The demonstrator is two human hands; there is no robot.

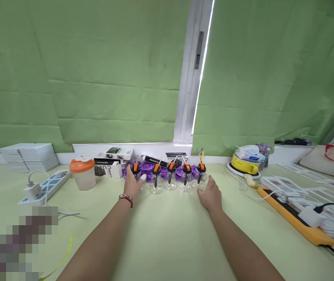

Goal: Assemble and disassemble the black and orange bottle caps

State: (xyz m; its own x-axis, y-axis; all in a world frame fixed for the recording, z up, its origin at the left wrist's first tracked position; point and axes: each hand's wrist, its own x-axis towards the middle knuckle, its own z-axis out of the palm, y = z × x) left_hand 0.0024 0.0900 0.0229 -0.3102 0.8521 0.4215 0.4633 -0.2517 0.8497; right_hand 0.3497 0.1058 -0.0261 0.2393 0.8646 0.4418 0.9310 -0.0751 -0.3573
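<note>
My left hand (132, 180) clasps the light, fragile-looking glass cup (136, 176) by its orange-capped stem near the worktop's (167, 234) back edge; right hand (210, 194) rests open.

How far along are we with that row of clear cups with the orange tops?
Five clear cups with orange tops stand in a row in front of the purple parts, so the lining-up looks done. In hand: the left hand grips the leftmost cup, and the right hand rests open by the rightmost cup. None has been lifted or moved off the row yet.
</note>
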